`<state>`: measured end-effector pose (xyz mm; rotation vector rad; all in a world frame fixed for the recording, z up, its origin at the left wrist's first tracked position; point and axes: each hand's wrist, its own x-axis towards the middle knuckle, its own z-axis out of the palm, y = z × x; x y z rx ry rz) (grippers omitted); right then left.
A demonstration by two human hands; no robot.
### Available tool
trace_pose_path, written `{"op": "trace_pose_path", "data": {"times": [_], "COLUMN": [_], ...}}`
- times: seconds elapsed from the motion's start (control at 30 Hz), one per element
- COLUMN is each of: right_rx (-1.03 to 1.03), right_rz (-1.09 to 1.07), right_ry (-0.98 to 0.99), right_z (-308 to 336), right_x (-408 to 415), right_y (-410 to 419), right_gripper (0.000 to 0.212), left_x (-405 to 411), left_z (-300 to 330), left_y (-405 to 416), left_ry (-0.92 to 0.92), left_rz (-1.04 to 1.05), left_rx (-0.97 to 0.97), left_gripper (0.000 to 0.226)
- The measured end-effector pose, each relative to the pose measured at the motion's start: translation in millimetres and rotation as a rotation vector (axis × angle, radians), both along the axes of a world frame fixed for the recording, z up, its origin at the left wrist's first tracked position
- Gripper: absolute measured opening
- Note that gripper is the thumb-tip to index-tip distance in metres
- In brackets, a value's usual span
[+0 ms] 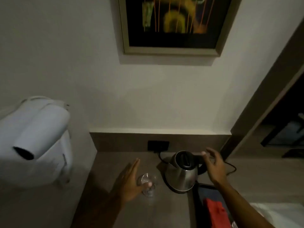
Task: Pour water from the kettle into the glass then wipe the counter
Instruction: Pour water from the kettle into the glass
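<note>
Standing on the grey tabletop (164,211) are two task items: one steel kettle (182,173) and one clear glass (148,185).

1. Kettle: upright on its base, at 3 o'clock from the glass, near it but apart. One black lid on top; one black handle points toward 3 o'clock. One black cord runs from the kettle side up to one dark wall socket (158,145) at 12 o'clock.
2. Glass: upright, at 9 o'clock from the kettle. Whether it holds water cannot be told.
3. Left hand (130,183): released, fingers straight and together pointing toward 12 o'clock, palm turned toward the glass. The thumb lies across the near side of the glass; whether it touches cannot be told. Nothing is grasped.
4. Right hand (213,167): released, fingers spread and curved, hovering at 3 o'clock of the kettle, just beside the handle. The thumb tip is at the handle top; contact cannot be confirmed. Nothing is grasped.
5. One red cloth (217,214) lies on one dark tray (205,191) at 5 o'clock from the kettle, partly under the right forearm.
6. One white roll-shaped object (36,134), blurred, sits at 9 o'clock, well apart from the glass.
7. One framed picture (172,25) hangs on the wall at 12 o'clock.
</note>
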<state>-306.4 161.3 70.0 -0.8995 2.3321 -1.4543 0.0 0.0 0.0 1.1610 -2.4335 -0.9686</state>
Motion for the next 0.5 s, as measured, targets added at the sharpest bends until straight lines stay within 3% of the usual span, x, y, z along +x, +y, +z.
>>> {"op": "trace_pose_path", "data": {"times": [0.1, 0.3, 0.4, 0.5], "right_rx": [0.067, 0.030, -0.040, -0.047], "right_rz": [0.025, -0.042, -0.162, -0.074], "right_ry": [-0.169, -0.257, -0.236, -0.163], "right_z": [-22, -63, -75, -78], "right_x": [-28, -51, -51, -52], "right_y": [-8, -28, -35, -42], "right_gripper": [0.017, 0.046, 0.051, 0.062], "left_x": [0, -16, -21, -21], "left_z": [-46, -89, -93, -94], "left_y": [0, 6, 9, 11], "left_ry": [0.042, 0.135, 0.122, 0.106], "left_rz": [0.030, 0.041, 0.092, 0.108], "left_rx": [0.127, 0.272, 0.215, 0.196], "left_gripper": [0.126, 0.110, 0.094, 0.090]}}
